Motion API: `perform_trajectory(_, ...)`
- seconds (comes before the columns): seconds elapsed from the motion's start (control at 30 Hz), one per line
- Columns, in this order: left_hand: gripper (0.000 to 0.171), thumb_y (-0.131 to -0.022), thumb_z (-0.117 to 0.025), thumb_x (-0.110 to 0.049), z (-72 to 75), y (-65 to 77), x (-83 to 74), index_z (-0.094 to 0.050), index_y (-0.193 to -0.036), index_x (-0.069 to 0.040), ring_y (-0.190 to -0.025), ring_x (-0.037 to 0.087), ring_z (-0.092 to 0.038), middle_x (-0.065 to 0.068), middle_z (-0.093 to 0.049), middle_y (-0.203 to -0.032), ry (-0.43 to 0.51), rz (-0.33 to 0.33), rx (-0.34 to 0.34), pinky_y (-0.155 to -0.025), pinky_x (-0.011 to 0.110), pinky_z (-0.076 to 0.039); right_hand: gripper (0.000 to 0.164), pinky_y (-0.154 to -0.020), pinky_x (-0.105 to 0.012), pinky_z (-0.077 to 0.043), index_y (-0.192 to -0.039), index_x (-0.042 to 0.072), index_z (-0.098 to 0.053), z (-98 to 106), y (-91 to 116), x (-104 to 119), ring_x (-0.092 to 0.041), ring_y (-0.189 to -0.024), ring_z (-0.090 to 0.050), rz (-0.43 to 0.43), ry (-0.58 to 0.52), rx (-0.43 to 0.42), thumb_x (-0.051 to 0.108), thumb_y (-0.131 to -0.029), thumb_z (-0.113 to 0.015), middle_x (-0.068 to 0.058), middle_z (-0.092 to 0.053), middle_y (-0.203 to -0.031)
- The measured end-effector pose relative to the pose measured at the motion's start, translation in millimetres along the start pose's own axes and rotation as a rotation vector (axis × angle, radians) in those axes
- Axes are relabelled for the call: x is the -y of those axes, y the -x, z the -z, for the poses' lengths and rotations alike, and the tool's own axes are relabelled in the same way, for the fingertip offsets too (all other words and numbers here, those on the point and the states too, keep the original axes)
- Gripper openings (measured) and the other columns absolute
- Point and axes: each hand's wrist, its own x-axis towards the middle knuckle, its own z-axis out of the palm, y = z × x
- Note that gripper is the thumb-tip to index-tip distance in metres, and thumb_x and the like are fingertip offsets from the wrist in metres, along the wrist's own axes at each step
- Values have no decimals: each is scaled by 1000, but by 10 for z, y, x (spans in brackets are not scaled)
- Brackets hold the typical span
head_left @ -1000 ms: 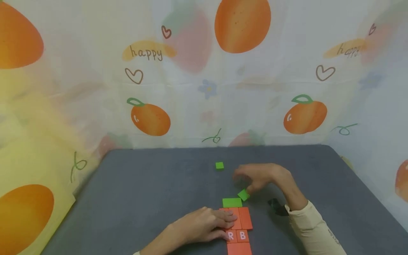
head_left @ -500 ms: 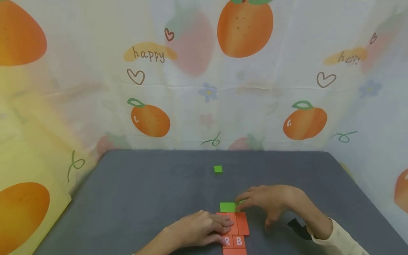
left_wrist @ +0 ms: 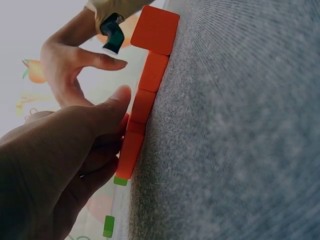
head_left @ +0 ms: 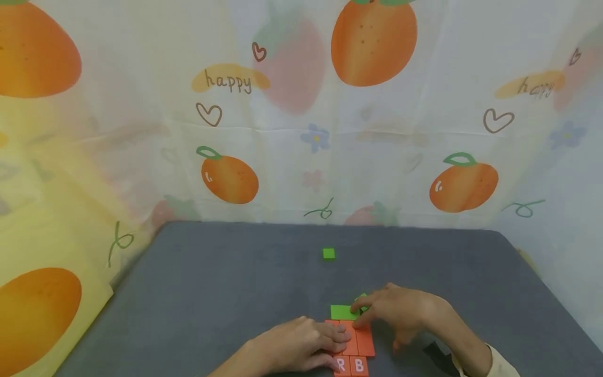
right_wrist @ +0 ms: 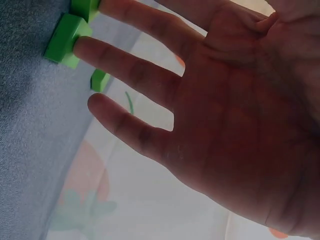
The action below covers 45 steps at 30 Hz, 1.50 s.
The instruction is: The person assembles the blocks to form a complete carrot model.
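Note:
Orange blocks lie joined in a column at the front of the table, including a wide one (head_left: pixel 365 341) and a small one lettered B (head_left: pixel 359 366). My left hand (head_left: pixel 297 343) rests its fingers on them from the left, partly covering the R block (head_left: pixel 341 365). Just beyond lies a long green block (head_left: pixel 341 312). My right hand (head_left: pixel 407 311) reaches in from the right, fingers spread and nearly straight. In the right wrist view, one fingertip touches a green block (right_wrist: pixel 65 40) standing askew; in the head view this block is mostly hidden behind the fingers.
A separate small green block (head_left: pixel 328 254) lies farther back on the grey tabletop (head_left: pixel 226 283). A dark strap-like piece (head_left: pixel 438 356) hangs at my right wrist. A fruit-printed cloth (head_left: pixel 282 157) rises behind the table.
My right hand has come nearer, from beyond the tilted green block to the right end of the long green one. My left hand stays on the orange blocks.

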Motion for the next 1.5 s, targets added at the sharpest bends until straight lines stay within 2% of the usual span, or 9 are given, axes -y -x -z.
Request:
perform_trajectory(0.33, 36, -107, -59, -36, -17, -15, -75, -74, -132, -15, -133, 5, -64, -3, -69, -142, -184, -59, -48, -105, 13, -51, 84, -107, -47, -46, -140, 48, -62, -16, 30, 24, -12, -135, -58, -36, -18, 0, 25, -68, -100, 17, -55, -150)
perform_trajectory(0.57, 30, -106, -59, -43, -10, -83, -41, -77, -117, -21, -125, 3, -66, -6, -71, -137, -365, -164, -169, -110, 25, -49, 81, -107, -47, -47, -138, 45, -64, -15, 23, 20, -12, -134, -59, -17, -25, -11, 22, -69, -100, 15, -55, -149)
perform_trajectory(0.7, 28, -103, -64, -45, 132, -182, 66, -77, -112, -22, -124, 6, -68, -3, -72, -137, -540, -208, -285, -107, 34, -51, 79, -108, -48, -46, -137, 43, -66, -20, 21, 30, -13, -137, -58, -27, -41, -15, 22, -69, -100, 14, -56, -150)
perform_trajectory(0.83, 31, -100, -68, -45, 467, -334, 318, -77, -118, -20, -129, 12, -68, -1, -72, -137, -682, -146, -306, -109, 40, -52, 78, -107, -47, -46, -138, 42, -66, -23, 16, 39, -13, -137, -58, -31, -32, -17, 22, -70, -99, 13, -56, -150)
perform_trajectory(0.97, 31, -101, -70, -36, 790, -472, 664, -74, -128, -20, -137, 15, -62, -2, -68, -144, -725, 23, -173, -109, 41, -53, 78, -106, -45, -46, -138, 43, -65, -14, 11, 43, -11, -136, -58, -35, -25, -11, 21, -71, -99, 14, -55, -149)
perform_trajectory(1.07, 33, -102, -69, -24, 899, -555, 911, -72, -134, -20, -143, 19, -57, -1, -64, -149, -668, 142, -50, -113, 44, -52, 79, -106, -46, -46, -139, 43, -65, -16, 1, 37, -11, -136, -57, -31, -36, -6, 21, -71, -99, 14, -55, -149)
perform_trajectory(1.27, 51, -104, -55, 6, 809, -689, 1229, -64, -146, -22, -150, 23, -49, -1, -57, -157, -480, 238, 95, -118, 55, -46, 77, -107, -48, -46, -138, 43, -65, -23, 1, 27, -13, -137, -57, -32, -42, 2, 21, -72, -98, 13, -55, -148)
perform_trajectory(1.37, 53, -100, -57, 10, 702, -679, 1313, -68, -140, -23, -141, 21, -59, -2, -64, -149, -459, 243, 62, -113, 50, -52, 76, -109, -48, -45, -139, 43, -65, -11, 1, 38, -13, -136, -58, -24, -47, -5, 21, -73, -98, 13, -55, -148)
perform_trajectory(1.5, 39, -96, -71, 1, 626, -618, 1321, -74, -127, -23, -124, 18, -68, -3, -73, -132, -479, 241, -27, -103, 43, -58, 75, -111, -50, -43, -138, 43, -66, 1, 5, 54, -14, -135, -59, -24, -59, -16, 21, -73, -97, 13, -56, -148)
